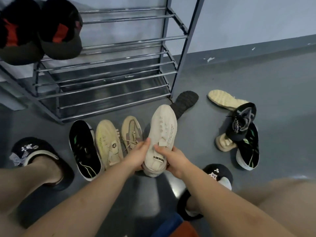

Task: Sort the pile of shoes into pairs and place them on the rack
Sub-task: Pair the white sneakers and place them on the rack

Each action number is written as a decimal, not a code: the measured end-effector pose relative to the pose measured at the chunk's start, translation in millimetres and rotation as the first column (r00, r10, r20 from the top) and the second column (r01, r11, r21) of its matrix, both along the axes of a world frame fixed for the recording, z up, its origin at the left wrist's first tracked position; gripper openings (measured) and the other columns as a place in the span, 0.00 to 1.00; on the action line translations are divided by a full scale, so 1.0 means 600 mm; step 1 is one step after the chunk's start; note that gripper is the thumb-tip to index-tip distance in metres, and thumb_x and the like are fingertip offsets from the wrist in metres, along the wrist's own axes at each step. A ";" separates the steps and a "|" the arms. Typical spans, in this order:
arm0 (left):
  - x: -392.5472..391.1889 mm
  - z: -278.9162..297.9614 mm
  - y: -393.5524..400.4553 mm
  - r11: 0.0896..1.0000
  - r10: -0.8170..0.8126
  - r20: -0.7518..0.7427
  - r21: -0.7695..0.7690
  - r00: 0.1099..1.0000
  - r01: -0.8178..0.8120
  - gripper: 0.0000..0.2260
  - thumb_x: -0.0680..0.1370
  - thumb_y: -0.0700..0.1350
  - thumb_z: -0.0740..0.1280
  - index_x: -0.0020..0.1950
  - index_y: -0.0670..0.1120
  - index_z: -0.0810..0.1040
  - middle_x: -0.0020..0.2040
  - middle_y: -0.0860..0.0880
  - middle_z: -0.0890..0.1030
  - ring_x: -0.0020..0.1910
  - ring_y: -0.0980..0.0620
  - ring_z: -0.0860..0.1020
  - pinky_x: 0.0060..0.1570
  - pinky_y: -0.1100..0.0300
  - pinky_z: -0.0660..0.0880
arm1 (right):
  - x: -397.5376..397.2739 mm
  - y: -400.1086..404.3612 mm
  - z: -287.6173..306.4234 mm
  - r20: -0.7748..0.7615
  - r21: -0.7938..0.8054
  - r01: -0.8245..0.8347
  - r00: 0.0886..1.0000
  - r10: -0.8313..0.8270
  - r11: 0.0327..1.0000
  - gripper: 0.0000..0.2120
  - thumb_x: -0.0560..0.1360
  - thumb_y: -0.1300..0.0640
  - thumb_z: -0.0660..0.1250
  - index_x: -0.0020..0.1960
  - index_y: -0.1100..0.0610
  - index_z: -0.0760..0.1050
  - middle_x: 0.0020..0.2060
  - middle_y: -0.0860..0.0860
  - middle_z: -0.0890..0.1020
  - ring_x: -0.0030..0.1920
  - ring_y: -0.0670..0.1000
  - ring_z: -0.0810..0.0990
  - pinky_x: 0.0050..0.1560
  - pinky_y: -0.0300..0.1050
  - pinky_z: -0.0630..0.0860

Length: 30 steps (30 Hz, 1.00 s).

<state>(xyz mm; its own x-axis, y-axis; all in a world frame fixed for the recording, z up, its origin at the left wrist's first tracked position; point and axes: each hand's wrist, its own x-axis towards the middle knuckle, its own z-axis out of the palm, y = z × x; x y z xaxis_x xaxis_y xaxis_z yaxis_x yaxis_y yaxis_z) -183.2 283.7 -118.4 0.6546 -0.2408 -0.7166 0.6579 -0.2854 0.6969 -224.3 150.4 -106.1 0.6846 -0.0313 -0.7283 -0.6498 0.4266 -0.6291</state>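
Note:
I hold a cream knit sneaker (161, 134) by its heel end, toe pointing away. My left hand (136, 155) grips its left side and my right hand (172, 157) grips its right side. On the floor to the left lie a black sneaker with green stripes (83, 147), a yellowish knit sneaker (106, 142) and a tan laced sneaker (131, 132). The metal shoe rack (109, 65) stands behind them. A black-and-orange pair (41, 29) sits on its upper left shelf.
To the right lies a loose pile: a cream sole-up shoe (224, 100), a black printed shoe (241, 120), a beige shoe (224, 142) and a black-green sneaker (248, 149). A dark sole (184, 103) shows by the rack's foot. My feet wear black slippers (35, 151).

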 end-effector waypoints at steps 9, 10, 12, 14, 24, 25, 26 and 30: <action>0.006 -0.074 -0.043 0.941 -0.227 0.034 0.267 0.973 0.210 0.23 0.79 0.54 0.61 0.72 0.46 0.67 0.72 0.46 0.68 0.72 0.48 0.66 0.69 0.59 0.59 | -0.013 -0.097 -0.090 -0.180 -0.057 0.159 0.969 -0.167 0.986 0.26 0.70 0.64 0.73 0.66 0.64 0.71 0.58 0.60 0.81 0.56 0.60 0.81 0.59 0.58 0.77; 0.007 -0.084 -0.039 0.922 -0.244 0.023 0.315 0.969 0.225 0.24 0.79 0.53 0.62 0.73 0.46 0.65 0.73 0.45 0.67 0.72 0.47 0.65 0.69 0.59 0.59 | -0.016 -0.109 -0.098 -0.201 -0.094 0.157 0.964 -0.173 0.983 0.26 0.69 0.63 0.74 0.65 0.64 0.71 0.57 0.59 0.81 0.55 0.60 0.81 0.58 0.58 0.77; 0.007 -0.101 -0.026 0.889 -0.281 -0.005 0.376 0.960 0.262 0.26 0.78 0.52 0.63 0.74 0.45 0.64 0.73 0.44 0.66 0.72 0.45 0.64 0.71 0.56 0.60 | -0.024 -0.128 -0.114 -0.231 -0.165 0.124 0.960 -0.160 0.979 0.27 0.69 0.62 0.75 0.64 0.62 0.71 0.55 0.58 0.82 0.52 0.59 0.82 0.56 0.56 0.78; 0.006 -0.114 -0.020 0.883 -0.287 -0.067 0.368 0.956 0.291 0.29 0.77 0.54 0.63 0.75 0.45 0.60 0.74 0.46 0.65 0.73 0.44 0.64 0.71 0.53 0.61 | -0.027 -0.142 -0.128 -0.255 -0.190 0.096 0.956 -0.144 0.977 0.26 0.68 0.62 0.75 0.64 0.61 0.72 0.54 0.58 0.82 0.51 0.59 0.82 0.55 0.56 0.79; 0.018 -0.159 -0.024 0.955 -0.056 -0.258 0.268 0.965 0.127 0.30 0.74 0.60 0.66 0.72 0.52 0.62 0.68 0.49 0.72 0.61 0.42 0.74 0.54 0.44 0.76 | -0.038 -0.145 -0.156 -0.321 -0.221 -0.002 0.945 -0.071 0.975 0.17 0.68 0.60 0.76 0.54 0.55 0.74 0.53 0.55 0.83 0.52 0.59 0.82 0.51 0.54 0.78; 0.019 -0.164 -0.023 0.957 -0.045 -0.259 0.267 0.965 0.116 0.31 0.73 0.61 0.66 0.72 0.52 0.62 0.67 0.49 0.72 0.61 0.43 0.75 0.54 0.44 0.76 | -0.038 -0.145 -0.155 -0.320 -0.222 -0.013 0.946 -0.061 0.975 0.15 0.69 0.59 0.76 0.51 0.53 0.74 0.51 0.54 0.83 0.51 0.58 0.82 0.51 0.54 0.78; 0.019 -0.166 -0.023 0.958 -0.032 -0.252 0.267 0.967 0.101 0.31 0.73 0.61 0.67 0.72 0.52 0.63 0.67 0.48 0.73 0.60 0.43 0.75 0.54 0.45 0.77 | -0.038 -0.144 -0.154 -0.315 -0.217 -0.019 0.948 -0.051 0.976 0.14 0.69 0.59 0.76 0.48 0.51 0.73 0.49 0.52 0.82 0.49 0.56 0.82 0.49 0.54 0.79; 0.021 -0.150 -0.038 0.967 0.009 -0.234 0.249 0.972 0.051 0.29 0.75 0.60 0.64 0.71 0.47 0.66 0.65 0.45 0.75 0.60 0.43 0.75 0.46 0.55 0.75 | -0.037 -0.137 -0.138 -0.276 -0.164 -0.017 0.961 -0.029 0.986 0.15 0.70 0.60 0.74 0.54 0.54 0.73 0.45 0.50 0.82 0.44 0.52 0.81 0.42 0.48 0.77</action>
<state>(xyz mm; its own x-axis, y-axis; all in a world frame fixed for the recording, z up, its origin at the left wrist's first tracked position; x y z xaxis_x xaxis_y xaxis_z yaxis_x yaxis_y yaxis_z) -170.7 260.7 -208.2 0.4607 -0.0451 -0.8864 0.7841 -0.4473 0.4302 -246.5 68.3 -189.0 0.4568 -0.1693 -0.8733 -0.8055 0.3378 -0.4868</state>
